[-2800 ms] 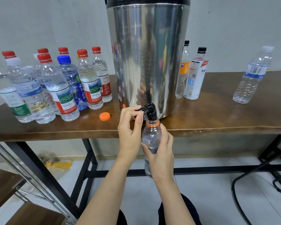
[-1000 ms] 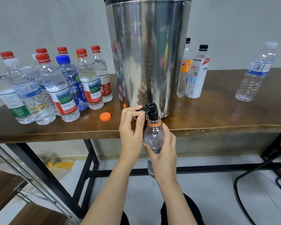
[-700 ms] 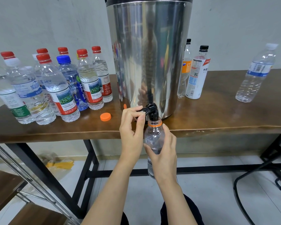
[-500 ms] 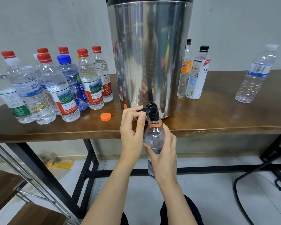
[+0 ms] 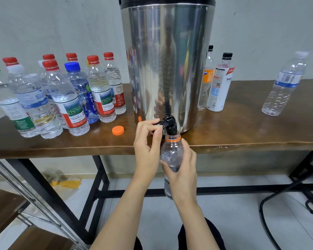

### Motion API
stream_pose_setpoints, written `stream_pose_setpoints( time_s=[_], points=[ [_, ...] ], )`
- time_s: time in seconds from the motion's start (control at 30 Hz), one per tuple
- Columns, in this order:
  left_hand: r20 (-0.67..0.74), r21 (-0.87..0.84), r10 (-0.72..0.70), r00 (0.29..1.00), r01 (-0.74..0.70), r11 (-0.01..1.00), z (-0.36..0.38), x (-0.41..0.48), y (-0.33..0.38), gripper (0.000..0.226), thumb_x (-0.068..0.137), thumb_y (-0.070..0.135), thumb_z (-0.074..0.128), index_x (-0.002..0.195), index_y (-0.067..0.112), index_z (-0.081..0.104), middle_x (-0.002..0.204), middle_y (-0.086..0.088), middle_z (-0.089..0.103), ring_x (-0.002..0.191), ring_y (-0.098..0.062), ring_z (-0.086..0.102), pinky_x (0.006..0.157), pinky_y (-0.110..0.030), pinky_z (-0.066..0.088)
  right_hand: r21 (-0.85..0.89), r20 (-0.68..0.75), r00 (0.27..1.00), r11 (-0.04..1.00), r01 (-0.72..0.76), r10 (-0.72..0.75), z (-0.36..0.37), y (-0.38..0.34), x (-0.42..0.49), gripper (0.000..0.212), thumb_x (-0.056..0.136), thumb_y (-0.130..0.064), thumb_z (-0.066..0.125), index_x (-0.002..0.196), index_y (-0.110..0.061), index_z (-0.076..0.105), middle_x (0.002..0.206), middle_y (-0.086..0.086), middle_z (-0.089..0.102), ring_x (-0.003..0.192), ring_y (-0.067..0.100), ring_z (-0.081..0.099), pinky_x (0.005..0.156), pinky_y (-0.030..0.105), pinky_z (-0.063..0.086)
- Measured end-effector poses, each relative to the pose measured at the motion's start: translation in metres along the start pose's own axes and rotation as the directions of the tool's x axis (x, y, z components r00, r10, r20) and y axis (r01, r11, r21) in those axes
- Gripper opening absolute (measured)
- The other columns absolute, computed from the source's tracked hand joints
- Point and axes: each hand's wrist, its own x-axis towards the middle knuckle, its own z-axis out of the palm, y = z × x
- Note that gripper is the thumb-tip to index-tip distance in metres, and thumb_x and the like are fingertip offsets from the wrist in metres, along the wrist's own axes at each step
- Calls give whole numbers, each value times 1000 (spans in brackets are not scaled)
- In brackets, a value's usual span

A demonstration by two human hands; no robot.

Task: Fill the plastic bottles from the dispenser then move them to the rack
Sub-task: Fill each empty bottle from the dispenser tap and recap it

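I find the wooden surface spanning the view, its front edge running across just behind both hands. The steel dispenser stands at mid-surface with its base close to that front edge. The rack shows only in part at lower left, below the surface's left end and well apart from the hands.

A cluster of capped bottles crowds the surface left of the dispenser, the foremost ones near the front edge. A pair of bottles stands just right of the dispenser, towards the wall. A lone bottle stands far right, with bare surface between it and the pair.

The left hand has its grip pinched on the lever of the black tap, thumb and fingertips closed on it. The right hand has its grip wrapped round the open bottle, which hangs upright in front of the surface edge, below surface level, its orange-ringed neck right under the tap spout. I cannot tell its fill level.

An orange cap lies on the surface between the cluster and the left hand, apart from both.
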Motion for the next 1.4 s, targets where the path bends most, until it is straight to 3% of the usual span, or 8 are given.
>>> stream_pose_setpoints(
  time_s=[0.23,0.57,0.77,0.97,1.4],
  points=[
    [-1,7,-15,1000,15,1000,0,0,-1,13,97,3,55,90,12,61,109,-2,61,109,-9,57,97,-17,39,5,2,1000,1000,-4,4,0,1,0,84,82,-24,79,149,-32,30,137,-12,39,121,4,48,81,13,42],
    [-6,10,-13,1000,13,1000,1,1,-2,15,97,2,55,90,14,61,109,-2,61,109,-9,58,97,-18,40,-4,-18,1000,1000,5,-5,1,1,0,84,81,-23,80,149,-30,31,135,-11,40,121,6,49,83,17,43],
    [-5,7,-21,1000,21,1000,1,0,-3,13,97,4,55,91,14,61,110,-2,61,110,-11,58,98,-21,41,-6,-10,1000,1000,3,-3,1,1,1,84,81,-23,80,149,-31,31,136,-11,40,119,0,46,76,0,38],
    [-7,-2,-22,1000,22,1000,1,0,-4,11,97,6,54,91,11,62,110,-4,61,110,-13,58,98,-24,42,-14,-19,1000,1000,4,-4,1,1,1,84,80,-21,81,148,-30,32,134,-12,40,112,-14,36,79,7,38],
    [-3,-4,-14,1000,14,1000,1,0,-4,11,97,7,54,92,12,62,111,-3,61,111,-14,58,99,-23,41,-1,-15,1000,1000,6,-6,1,1,1,84,80,-21,81,148,-30,32,134,-10,40,119,3,48,85,16,43]
  ],
)
